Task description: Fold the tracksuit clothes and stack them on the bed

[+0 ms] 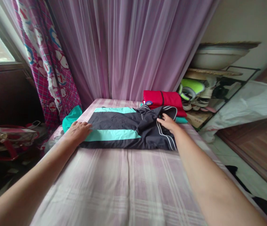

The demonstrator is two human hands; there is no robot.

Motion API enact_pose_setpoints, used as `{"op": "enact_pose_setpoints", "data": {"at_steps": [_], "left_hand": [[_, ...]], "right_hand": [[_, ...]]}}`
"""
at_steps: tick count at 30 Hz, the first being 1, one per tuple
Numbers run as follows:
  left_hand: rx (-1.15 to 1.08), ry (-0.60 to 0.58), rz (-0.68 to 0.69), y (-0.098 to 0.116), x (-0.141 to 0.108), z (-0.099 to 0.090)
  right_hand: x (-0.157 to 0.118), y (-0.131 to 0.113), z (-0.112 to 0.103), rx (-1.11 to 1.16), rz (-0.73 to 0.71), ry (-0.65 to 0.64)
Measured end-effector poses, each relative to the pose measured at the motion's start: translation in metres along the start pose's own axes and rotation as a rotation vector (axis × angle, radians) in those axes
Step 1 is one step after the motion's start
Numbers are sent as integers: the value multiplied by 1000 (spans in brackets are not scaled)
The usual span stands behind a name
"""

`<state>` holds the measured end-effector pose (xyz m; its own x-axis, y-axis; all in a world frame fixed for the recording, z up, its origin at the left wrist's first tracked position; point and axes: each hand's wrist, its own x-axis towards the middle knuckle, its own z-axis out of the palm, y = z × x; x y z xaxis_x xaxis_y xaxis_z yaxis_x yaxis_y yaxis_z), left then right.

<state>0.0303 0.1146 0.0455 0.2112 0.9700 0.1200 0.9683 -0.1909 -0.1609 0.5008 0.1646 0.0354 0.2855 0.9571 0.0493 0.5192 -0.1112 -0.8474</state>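
Note:
A dark jacket (117, 121) with turquoise panels and white piping lies flattened across the checked bedcover. My left hand (79, 130) rests on its left edge, palm down with the fingers stretched over the fabric. At the other end, my right hand (167, 122) pinches the dark cloth between thumb and fingers, beside the white piping. The fabric is bunched and creased near that hand. Just behind it sits a folded red garment (163, 98) with a dark stripe, partly on top of some turquoise cloth (181, 120).
A teal cloth bundle (71, 116) sits by the bed's left edge. Purple curtains (128, 47) hang behind the bed. On the right stand a rack (244, 83) with shoes and a large basin (219, 56), and a white sack (248, 103).

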Motion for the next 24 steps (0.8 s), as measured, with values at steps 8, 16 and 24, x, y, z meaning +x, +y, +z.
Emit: {"op": "enact_pose_setpoints", "data": {"at_steps": [8,16,24], "left_hand": [[-433,60,-406,-41,-41,56],[-509,185,-486,-16,-48,47],[-320,168,-424,-9,-92,47]], "right_hand": [[-109,83,-35,-273,16,29],[-127,81,-20,-93,-112,158],[-186,124,-65,-444,-67,221]]}}
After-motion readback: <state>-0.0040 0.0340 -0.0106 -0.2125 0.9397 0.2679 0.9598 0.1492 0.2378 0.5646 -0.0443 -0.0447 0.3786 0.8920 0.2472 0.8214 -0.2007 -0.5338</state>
